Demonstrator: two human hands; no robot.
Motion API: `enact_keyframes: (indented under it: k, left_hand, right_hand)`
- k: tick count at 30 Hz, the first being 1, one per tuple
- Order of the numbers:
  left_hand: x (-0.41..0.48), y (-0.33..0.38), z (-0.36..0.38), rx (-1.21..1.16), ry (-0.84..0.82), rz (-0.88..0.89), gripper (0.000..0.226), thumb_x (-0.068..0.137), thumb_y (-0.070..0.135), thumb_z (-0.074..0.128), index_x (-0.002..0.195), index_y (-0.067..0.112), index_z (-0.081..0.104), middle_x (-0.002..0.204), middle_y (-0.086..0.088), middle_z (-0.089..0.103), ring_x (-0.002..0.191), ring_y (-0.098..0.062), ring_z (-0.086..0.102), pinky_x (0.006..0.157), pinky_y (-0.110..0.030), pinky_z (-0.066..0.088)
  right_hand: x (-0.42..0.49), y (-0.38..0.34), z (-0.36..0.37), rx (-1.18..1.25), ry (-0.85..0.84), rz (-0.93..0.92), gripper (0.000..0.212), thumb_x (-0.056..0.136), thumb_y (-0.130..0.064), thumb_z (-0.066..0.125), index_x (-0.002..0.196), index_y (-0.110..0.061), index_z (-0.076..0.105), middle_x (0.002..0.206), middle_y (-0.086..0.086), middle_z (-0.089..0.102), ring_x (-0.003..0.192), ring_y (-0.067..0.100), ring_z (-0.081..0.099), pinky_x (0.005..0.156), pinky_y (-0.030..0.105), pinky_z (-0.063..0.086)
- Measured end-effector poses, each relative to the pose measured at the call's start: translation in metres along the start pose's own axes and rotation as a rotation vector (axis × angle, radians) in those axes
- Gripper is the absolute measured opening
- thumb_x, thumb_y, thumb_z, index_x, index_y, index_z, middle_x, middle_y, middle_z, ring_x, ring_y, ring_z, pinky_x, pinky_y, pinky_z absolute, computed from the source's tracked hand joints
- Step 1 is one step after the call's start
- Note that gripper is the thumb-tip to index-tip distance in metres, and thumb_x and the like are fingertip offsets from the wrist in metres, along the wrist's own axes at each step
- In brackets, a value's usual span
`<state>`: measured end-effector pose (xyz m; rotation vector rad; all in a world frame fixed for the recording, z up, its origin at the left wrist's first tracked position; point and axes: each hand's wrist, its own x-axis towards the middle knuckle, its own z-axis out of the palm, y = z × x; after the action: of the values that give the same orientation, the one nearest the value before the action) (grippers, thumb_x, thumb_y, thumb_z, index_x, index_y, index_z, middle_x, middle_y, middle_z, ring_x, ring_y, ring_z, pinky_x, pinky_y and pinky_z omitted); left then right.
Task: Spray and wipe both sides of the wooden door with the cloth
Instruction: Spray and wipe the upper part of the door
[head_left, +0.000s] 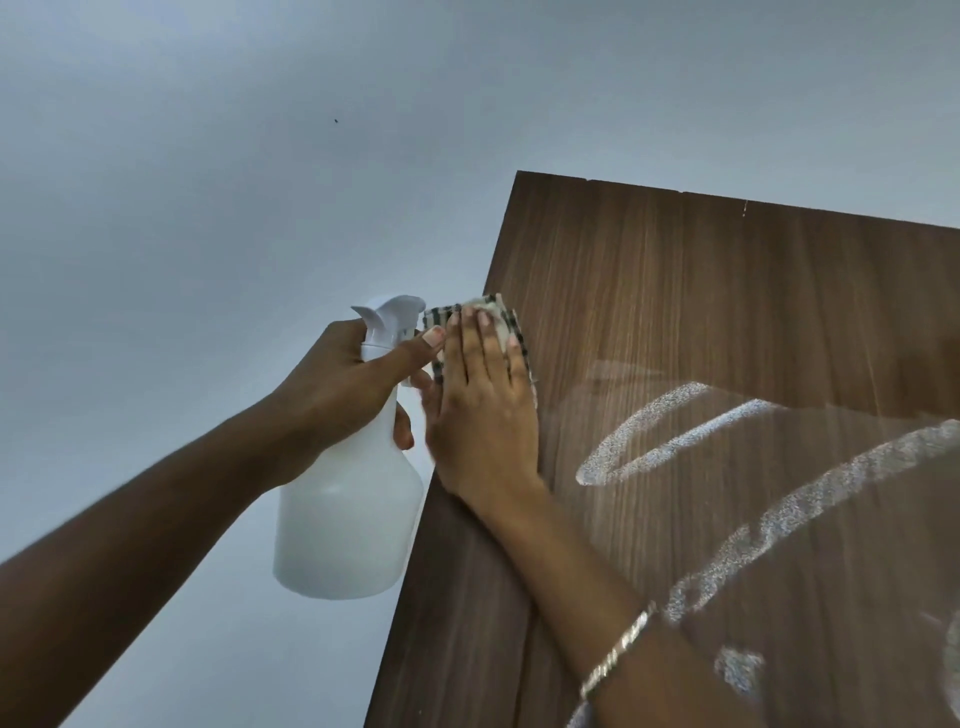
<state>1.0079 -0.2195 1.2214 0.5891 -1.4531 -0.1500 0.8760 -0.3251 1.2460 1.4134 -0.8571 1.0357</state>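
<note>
A brown wood-grain door (701, 312) fills the right of the upward view, its top edge and left edge meeting at a corner against a plain pale grey wall or ceiling (208, 156) (1 small dark speck (336, 121) marks it). A sheer, glitter-patterned fabric (779, 493) hangs across the lower right. The left hand (337, 384) is raised, its fingers and thumb wrapped round the neck of a white spray bottle (348, 519) held upright just off the door's left edge. The right hand (483, 415), a silver bangle (618, 649) on its wrist, lies flat with straight fingers, pressing a checked cloth (488, 304) against the door near that edge, below the top corner.
</note>
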Motion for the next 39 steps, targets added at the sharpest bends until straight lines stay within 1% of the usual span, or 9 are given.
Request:
enact_keyframes:
  k: [6,11,16,20,22,26,31,34,39]
  left_hand:
    - [-0.005,-0.012,-0.005,0.014,-0.006,-0.041,0.041,0.088,0.058,0.058,0.106,0.022,0.065,0.083,0.006,0.074,0.05,-0.021,0.067,0.048,-0.026,0.056]
    - [-0.007,-0.014,-0.005,0.001,-0.021,-0.049,0.041,0.09,0.056,0.057,0.106,0.019,0.065,0.07,0.008,0.072,0.049,-0.02,0.066,0.045,-0.021,0.05]
    - [-0.007,-0.012,-0.005,0.001,-0.023,-0.029,0.039,0.09,0.057,0.055,0.106,0.022,0.064,0.071,0.012,0.072,0.048,-0.017,0.066,0.044,-0.018,0.049]
    - [-0.008,-0.011,-0.007,-0.008,-0.017,-0.029,0.04,0.09,0.057,0.055,0.109,0.023,0.064,0.082,0.008,0.074,0.05,-0.019,0.067,0.046,-0.021,0.052]
    - [-0.009,-0.01,-0.005,-0.013,-0.014,-0.03,0.04,0.091,0.056,0.056,0.109,0.022,0.064,0.077,0.009,0.073,0.049,-0.019,0.066,0.046,-0.021,0.053]
    - [-0.015,-0.008,0.002,-0.021,-0.014,-0.041,0.041,0.093,0.054,0.055,0.111,0.018,0.063,0.063,0.011,0.07,0.046,-0.017,0.065,0.043,-0.018,0.049]
    - [-0.019,-0.003,0.008,-0.016,-0.019,-0.053,0.04,0.093,0.054,0.055,0.108,0.018,0.064,0.067,0.008,0.071,0.048,-0.017,0.066,0.045,-0.019,0.05]
    - [-0.018,-0.002,0.007,0.001,-0.013,-0.048,0.04,0.093,0.055,0.054,0.109,0.02,0.063,0.078,0.007,0.073,0.05,-0.018,0.067,0.046,-0.019,0.051]
    - [-0.02,0.001,0.009,0.032,-0.042,-0.053,0.039,0.093,0.054,0.052,0.107,0.02,0.063,0.058,0.016,0.067,0.047,-0.015,0.065,0.044,-0.015,0.049]
  right_hand:
    - [0.068,0.031,-0.009,0.003,-0.07,0.094,0.067,0.11,-0.048,0.017,0.163,-0.01,0.001,0.172,0.01,-0.003,0.158,0.02,-0.009,0.128,0.043,-0.007]
    - [-0.003,0.056,-0.023,0.03,-0.083,0.033,0.065,0.11,-0.052,0.011,0.164,-0.02,-0.005,0.172,0.001,-0.008,0.157,0.015,-0.012,0.128,0.042,-0.005]
    - [-0.037,0.133,-0.048,-0.016,-0.03,0.35,0.068,0.107,-0.056,0.006,0.164,-0.021,-0.001,0.171,0.001,-0.006,0.158,0.017,-0.01,0.129,0.047,0.0]
    - [-0.03,0.116,-0.042,-0.047,0.056,0.586,0.072,0.106,-0.053,0.005,0.164,-0.01,0.005,0.171,0.009,0.0,0.158,0.025,-0.007,0.127,0.052,0.003]
    - [-0.02,0.081,-0.032,-0.023,0.04,0.538,0.071,0.106,-0.054,0.004,0.164,-0.011,0.0,0.171,0.01,-0.006,0.158,0.027,-0.01,0.127,0.052,0.002]
    - [-0.018,0.02,-0.013,-0.005,-0.015,0.155,0.067,0.107,-0.049,0.006,0.164,-0.014,0.002,0.171,0.008,-0.005,0.158,0.025,-0.008,0.128,0.049,0.002]
    - [-0.025,0.065,-0.028,0.031,-0.118,-0.025,0.063,0.109,-0.054,0.008,0.164,-0.025,-0.005,0.171,-0.004,-0.01,0.157,0.013,-0.015,0.129,0.044,-0.001]
    - [-0.036,0.126,-0.043,-0.015,-0.044,0.21,0.069,0.105,-0.06,0.002,0.164,-0.024,-0.002,0.172,-0.001,-0.003,0.158,0.017,-0.007,0.129,0.046,0.003]
    - [-0.037,0.137,-0.049,-0.009,0.11,0.677,0.066,0.109,-0.048,0.013,0.164,-0.012,0.008,0.172,0.009,0.006,0.159,0.026,-0.002,0.127,0.054,0.007]
